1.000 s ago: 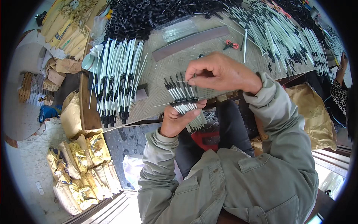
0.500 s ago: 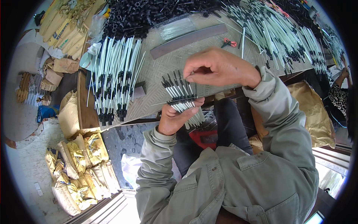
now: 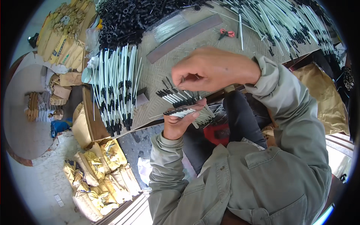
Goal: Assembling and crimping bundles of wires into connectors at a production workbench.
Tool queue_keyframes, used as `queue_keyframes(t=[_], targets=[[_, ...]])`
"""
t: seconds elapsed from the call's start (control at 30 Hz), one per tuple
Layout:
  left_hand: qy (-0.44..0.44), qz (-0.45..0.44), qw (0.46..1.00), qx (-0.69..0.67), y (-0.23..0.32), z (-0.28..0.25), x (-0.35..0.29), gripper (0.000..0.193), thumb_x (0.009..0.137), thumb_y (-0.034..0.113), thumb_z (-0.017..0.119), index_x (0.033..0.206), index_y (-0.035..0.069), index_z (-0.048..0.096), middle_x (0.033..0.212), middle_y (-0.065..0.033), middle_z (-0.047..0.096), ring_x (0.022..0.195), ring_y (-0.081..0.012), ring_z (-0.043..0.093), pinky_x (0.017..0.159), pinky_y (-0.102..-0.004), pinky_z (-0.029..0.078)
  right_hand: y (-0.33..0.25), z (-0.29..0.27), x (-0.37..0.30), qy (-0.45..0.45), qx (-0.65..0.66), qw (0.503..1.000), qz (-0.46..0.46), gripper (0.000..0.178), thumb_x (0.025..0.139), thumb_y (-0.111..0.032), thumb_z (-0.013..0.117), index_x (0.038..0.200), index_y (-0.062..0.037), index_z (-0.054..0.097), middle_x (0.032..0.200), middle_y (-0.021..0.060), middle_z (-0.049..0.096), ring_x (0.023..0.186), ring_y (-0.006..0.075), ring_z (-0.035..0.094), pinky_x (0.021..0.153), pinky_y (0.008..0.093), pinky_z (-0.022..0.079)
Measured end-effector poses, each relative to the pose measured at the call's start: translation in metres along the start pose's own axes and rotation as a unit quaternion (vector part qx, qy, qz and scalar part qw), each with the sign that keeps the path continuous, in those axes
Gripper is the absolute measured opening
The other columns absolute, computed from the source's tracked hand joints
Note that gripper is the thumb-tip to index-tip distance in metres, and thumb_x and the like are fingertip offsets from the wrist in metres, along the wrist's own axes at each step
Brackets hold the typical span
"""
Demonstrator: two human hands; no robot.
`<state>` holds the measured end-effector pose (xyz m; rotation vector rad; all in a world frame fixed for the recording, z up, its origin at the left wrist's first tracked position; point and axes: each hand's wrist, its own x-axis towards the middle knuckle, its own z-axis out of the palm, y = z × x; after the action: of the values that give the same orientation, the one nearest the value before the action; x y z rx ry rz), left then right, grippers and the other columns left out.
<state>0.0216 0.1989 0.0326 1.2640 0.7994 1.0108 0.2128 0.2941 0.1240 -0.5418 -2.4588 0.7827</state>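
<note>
My left hand [image 3: 177, 125] is closed around a fanned bundle of white rods with black ends [image 3: 173, 98], held tilted beyond the table's near edge. The black ends point up and away; white ends stick out below the fingers. Across the bundle, by the left fingers, lies a thin straight wire [image 3: 159, 116]. Just above the black ends, my right hand [image 3: 213, 71] is closed in a pinch, with the wrist bent over. Whatever sits between its fingertips is too small or hidden to make out.
On the table stand bunched white rods [image 3: 117, 88] at left, a heap of black plastic parts [image 3: 123, 24], a long flat bar [image 3: 183, 39], red-handled cutters [image 3: 227, 33] and piled rods [image 3: 277, 24] at right. Paper-wrapped packages [image 3: 99, 168] lie lower left; a paper sack [image 3: 317, 95] stands right.
The view has shifted. My right hand has turned and come left over the black ends. The bundle in my left hand has tilted further to the left.
</note>
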Motion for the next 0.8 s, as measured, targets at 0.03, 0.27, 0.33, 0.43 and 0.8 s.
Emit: queue_keyframes(t=[0.03,0.27,0.33,0.43,0.8], targets=[[-0.002,-0.004,1.0,0.002,0.0,0.0,0.0,0.021,0.077,-0.007,0.059,0.099,-0.007,0.061,0.104,-0.0193,0.061,0.1,-0.024,0.057,0.088,-0.0337,0.044,0.001,-0.001,0.003,0.004,0.003,1.0,0.002,0.01,0.079,-0.012,0.059,0.083,-0.0027,0.057,0.064,0.0078,0.056,0.055,0.0204,0.053,0.051,0.0291,0.038],[-0.021,0.02,0.999,0.022,0.002,0.0,0.001,0.021,0.078,-0.006,0.058,0.099,-0.007,0.061,0.105,-0.0198,0.06,0.101,-0.0249,0.057,0.09,-0.034,0.043,0.009,0.018,0.005,0.011,0.105,0.994,-0.003,0.015,0.079,-0.015,0.06,0.085,-0.0013,0.059,0.067,0.0103,0.058,0.057,0.0224,0.055,0.052,0.0301,0.041],[-0.001,0.023,0.999,-0.031,0.001,0.003,0.001,0.021,0.079,-0.006,0.058,0.1,-0.007,0.061,0.106,-0.0194,0.06,0.101,-0.0245,0.057,0.09,-0.0338,0.043,0.014,0.025,0.001,0.027,0.155,0.987,0.001,0.016,0.079,-0.015,0.061,0.086,-0.0006,0.059,0.068,0.0099,0.059,0.056,0.0193,0.055,0.052,0.0289,0.041],[0.015,0.033,0.999,-0.018,-0.005,0.003,-0.001,0.021,0.079,-0.007,0.058,0.1,-0.007,0.061,0.107,-0.019,0.06,0.101,-0.0233,0.057,0.09,-0.0327,0.043,0.011,0.032,-0.005,0.067,0.214,0.974,0.036,0.016,0.08,-0.014,0.061,0.086,0.0008,0.059,0.067,0.0082,0.058,0.056,0.0122,0.053,0.052,0.0256,0.04],[0.03,0.074,0.996,0.049,-0.01,0.003,-0.003,0.021,0.078,-0.009,0.058,0.098,-0.007,0.061,0.104,-0.0156,0.062,0.094,-0.0199,0.059,0.084,-0.0288,0.046,-0.008,0.029,-0.01,0.114,0.088,0.988,0.06,0.014,0.079,-0.016,0.06,0.086,-0.0046,0.059,0.062,0.0085,0.054,0.054,0.02,0.054,0.049,0.0306,0.039]])
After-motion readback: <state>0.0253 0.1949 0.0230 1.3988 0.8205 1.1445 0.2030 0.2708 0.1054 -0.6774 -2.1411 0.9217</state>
